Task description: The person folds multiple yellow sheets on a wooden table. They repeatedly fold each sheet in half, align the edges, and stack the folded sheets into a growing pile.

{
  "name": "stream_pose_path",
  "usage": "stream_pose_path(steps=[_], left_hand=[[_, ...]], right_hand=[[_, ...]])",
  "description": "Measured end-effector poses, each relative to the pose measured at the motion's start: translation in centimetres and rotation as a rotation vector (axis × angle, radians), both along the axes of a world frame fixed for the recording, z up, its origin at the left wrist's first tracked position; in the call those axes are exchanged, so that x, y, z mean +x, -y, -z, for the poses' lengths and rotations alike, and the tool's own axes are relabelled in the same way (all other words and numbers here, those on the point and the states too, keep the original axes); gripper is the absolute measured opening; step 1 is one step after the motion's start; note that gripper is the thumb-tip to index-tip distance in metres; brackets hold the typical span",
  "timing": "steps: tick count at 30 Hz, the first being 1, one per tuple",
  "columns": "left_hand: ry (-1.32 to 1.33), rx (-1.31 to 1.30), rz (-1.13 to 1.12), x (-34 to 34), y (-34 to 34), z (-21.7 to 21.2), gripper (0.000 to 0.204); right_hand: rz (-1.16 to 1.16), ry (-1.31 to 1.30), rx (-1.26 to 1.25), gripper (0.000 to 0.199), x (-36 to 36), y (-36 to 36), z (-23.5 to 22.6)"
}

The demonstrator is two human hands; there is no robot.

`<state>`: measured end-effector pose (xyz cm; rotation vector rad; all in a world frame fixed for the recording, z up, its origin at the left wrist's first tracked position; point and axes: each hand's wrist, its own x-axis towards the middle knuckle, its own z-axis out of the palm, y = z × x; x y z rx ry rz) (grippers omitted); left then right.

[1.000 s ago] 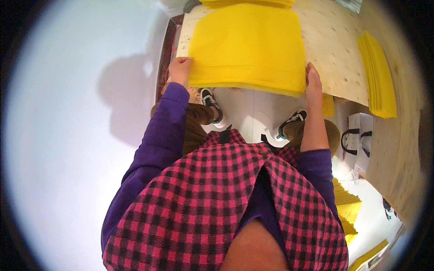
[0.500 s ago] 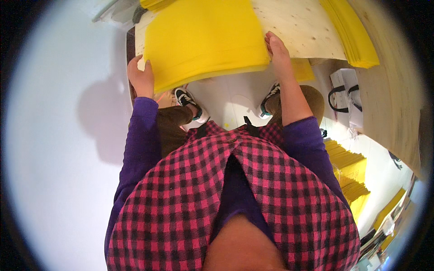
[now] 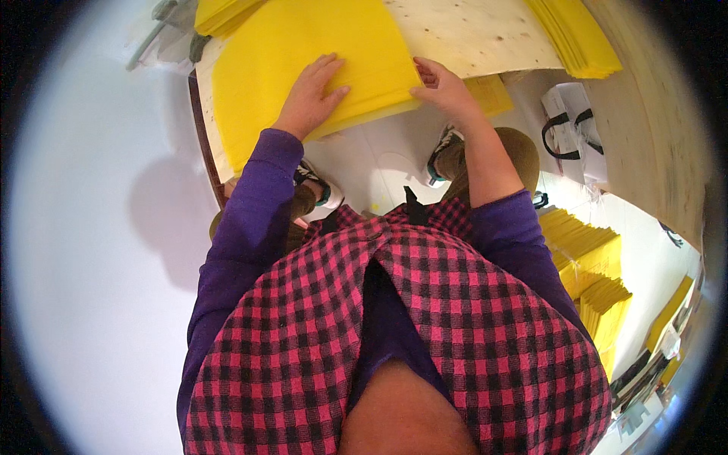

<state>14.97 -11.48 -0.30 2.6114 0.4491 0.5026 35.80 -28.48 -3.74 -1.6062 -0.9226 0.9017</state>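
A stack of thin yellow sheets (image 3: 326, 42), of cloth-like material, lies on a pale wooden board in front of me, its near edge reaching past the board. My left hand (image 3: 312, 95) rests flat on top of the sheets, near their front edge, fingers stretched out and thumb apart. At the right front corner of the stack is my right hand (image 3: 447, 89). Its thumb and fingers are apart, with the fingers slightly bent beside the edge; no firm grip on the sheets shows.
The wooden board (image 3: 478, 34) holds another yellow stack (image 3: 580, 38) at right. More yellow bundles (image 3: 584, 250) stand on the floor to my right. A white bag with black handles (image 3: 569, 125) sits by the wooden panel. A white wall (image 3: 98, 227) is at left.
My left hand has moved from the left edge of the sheets onto their top, toward the right. My right hand has bent its fingers at the right corner. The whole view has shifted slightly.
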Motion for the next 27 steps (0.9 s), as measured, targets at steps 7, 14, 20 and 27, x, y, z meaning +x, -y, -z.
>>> stream_pose_path(steps=[7,14,20,27], left_hand=[[0.009,-0.019,0.033,-0.2,-0.5,0.9,0.053],[-0.018,0.029,0.061,-0.2,-0.4,0.5,0.061],[-0.037,0.039,0.048,-0.2,-0.2,0.4,0.065],[-0.052,0.032,0.035,-0.2,-0.2,0.5,0.067]], right_hand=[[-0.008,0.052,-0.025,0.062,-0.1,0.2,0.1],[-0.003,-0.002,-0.005,0.058,0.0,0.1,0.3],[0.033,-0.064,0.059,0.055,0.4,-0.3,1.7],[0.178,0.219,0.056,0.057,-0.5,-0.6,1.0]])
